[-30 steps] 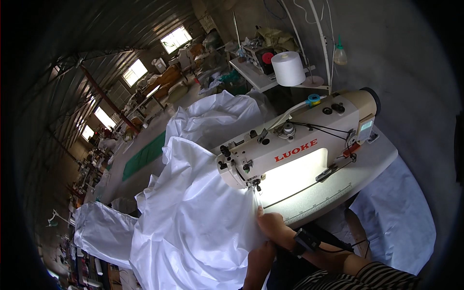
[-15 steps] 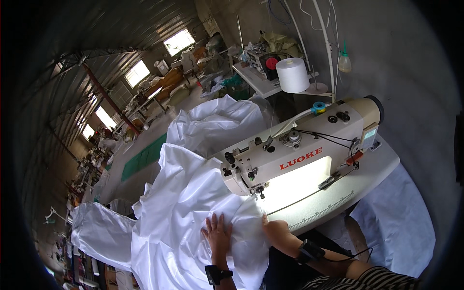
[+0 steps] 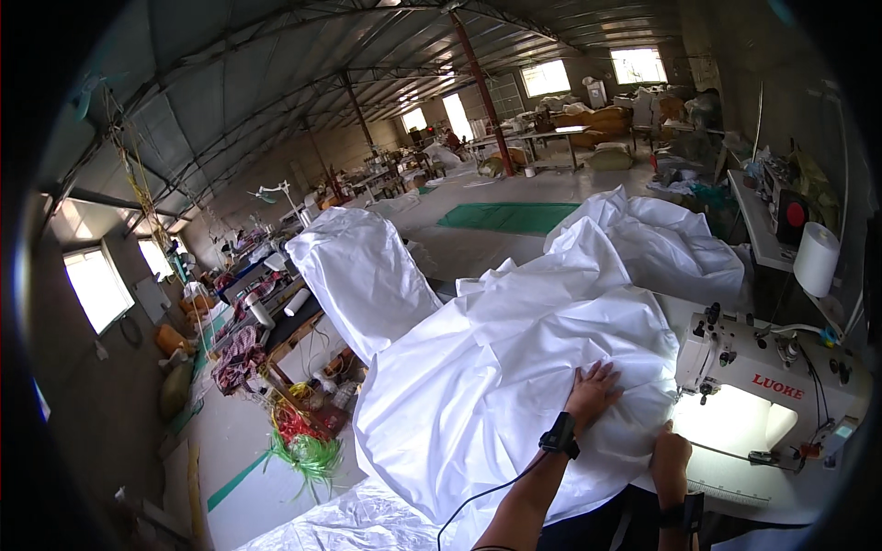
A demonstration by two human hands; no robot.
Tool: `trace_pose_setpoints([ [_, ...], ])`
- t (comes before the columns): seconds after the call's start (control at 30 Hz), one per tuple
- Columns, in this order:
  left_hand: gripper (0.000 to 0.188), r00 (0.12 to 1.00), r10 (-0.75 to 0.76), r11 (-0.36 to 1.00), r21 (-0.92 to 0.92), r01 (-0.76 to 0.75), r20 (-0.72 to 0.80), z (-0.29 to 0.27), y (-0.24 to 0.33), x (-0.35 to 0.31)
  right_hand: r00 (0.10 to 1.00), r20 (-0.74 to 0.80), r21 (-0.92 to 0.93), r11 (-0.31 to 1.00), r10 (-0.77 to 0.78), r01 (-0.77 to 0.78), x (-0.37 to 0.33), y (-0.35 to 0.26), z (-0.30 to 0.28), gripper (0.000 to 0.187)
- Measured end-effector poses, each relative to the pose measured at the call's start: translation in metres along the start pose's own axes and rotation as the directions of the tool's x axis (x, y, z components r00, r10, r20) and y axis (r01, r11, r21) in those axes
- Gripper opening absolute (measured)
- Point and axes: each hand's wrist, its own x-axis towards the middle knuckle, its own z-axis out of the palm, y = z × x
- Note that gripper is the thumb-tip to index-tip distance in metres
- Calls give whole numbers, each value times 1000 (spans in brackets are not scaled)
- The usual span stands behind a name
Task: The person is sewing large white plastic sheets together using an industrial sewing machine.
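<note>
A large sheet of white, glossy fabric point(image 3: 514, 340) is bunched in folds over the bed of a pale sewing machine point(image 3: 735, 354) and spills off to the left. My left hand point(image 3: 593, 397) lies flat on the fabric, fingers spread, to the left of the needle area. Just below the needle, my right hand point(image 3: 672, 453) is closed at the fabric's right edge, its index fingertip on the cloth and the other fingers curled under. What those curled fingers grip is partly hidden. The machine's lamp lights the bed beneath its arm.
A white thread cone point(image 3: 816, 260) stands right of the machine, by a side table point(image 3: 763, 220). More white fabric point(image 3: 363, 275) drapes at the left. Red and green strands point(image 3: 308, 450) hang over clutter on the lower left. A green strip point(image 3: 505, 217) lies on the floor beyond.
The view has swung left and levelled, so the machine now sits at the right edge. My left hand remains flat on the fabric and my right stays at its edge near the needle.
</note>
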Motion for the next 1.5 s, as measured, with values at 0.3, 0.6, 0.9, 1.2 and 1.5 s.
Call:
trace_pose_setpoints([
  [0.3, 48, 997, -34, 996, -84, 27, -76, 2, -4, -15, 998, -27, 23, 998, -55, 56, -4, -4, -11, 47],
  [0.6, 42, 951, 131, 898, -372, -234, -282, -16, 142, -122, 999, -9, 434, 900, 34, -27, -30, 8, -39, 23],
  [0.9, 32, 972, 148, 977, -124, -172, -180, 9, 145, -133, 989, -60, 728, 684, 137, -51, -74, 53, -62, 22],
  [1.2, 15, 943, 178, 934, -251, -252, -282, 14, 140, -131, 983, -76, 754, 655, 169, -54, -67, 55, -64, 19],
  [1.5, 21, 925, 283, 933, -150, -327, -254, 10, 140, -132, 982, -30, 642, 757, 186, -124, -41, 32, -64, 33],
])
